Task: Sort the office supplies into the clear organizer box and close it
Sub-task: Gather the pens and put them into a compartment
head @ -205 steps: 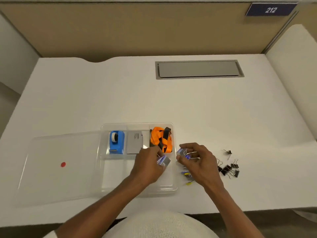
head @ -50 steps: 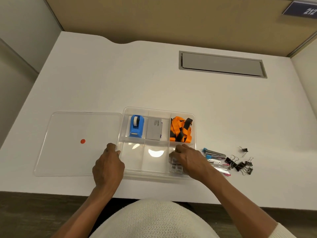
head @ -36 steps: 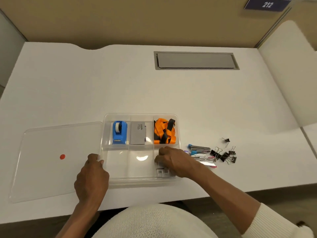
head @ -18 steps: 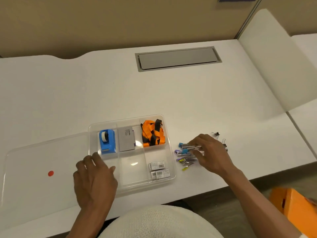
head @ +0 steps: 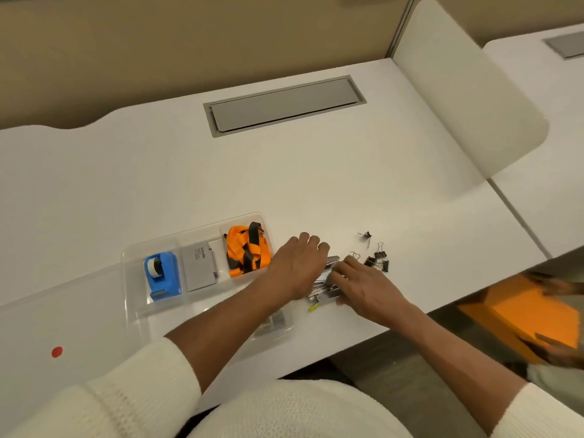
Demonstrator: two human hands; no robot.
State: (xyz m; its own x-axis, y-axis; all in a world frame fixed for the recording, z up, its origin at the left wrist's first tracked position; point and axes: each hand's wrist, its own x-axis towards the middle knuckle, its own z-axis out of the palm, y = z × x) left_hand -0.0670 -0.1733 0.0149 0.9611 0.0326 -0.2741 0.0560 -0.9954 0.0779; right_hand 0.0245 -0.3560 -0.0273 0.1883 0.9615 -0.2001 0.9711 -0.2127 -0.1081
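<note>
On grey box [head: 199, 267]: "camlin".

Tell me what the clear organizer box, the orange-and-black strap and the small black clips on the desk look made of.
Clear organizer box: glossy transparent plastic, by the see-through walls and soft glare. Orange-and-black strap: woven fabric, probably; it lies limp and folded, matte. Small black clips: likely painted metal bodies with thin wire loop handles, though too small to be sure.
</note>
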